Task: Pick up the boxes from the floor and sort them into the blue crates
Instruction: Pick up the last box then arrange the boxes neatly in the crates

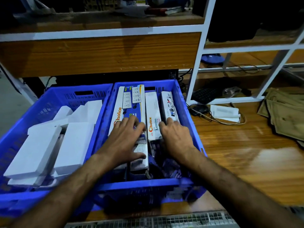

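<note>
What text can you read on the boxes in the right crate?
"Choice": left power strip box, partly under the left hand.
"Choice", "Lumino": middle white box.
Box under the right hand: print too small.
White boxes in the left crate: none.

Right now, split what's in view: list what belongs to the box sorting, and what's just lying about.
Job: left crate with plain white boxes; right crate with printed boxes; left hand and right hand resting on these.

Lying about: keyboard, mouse, folded cardboard.
</note>
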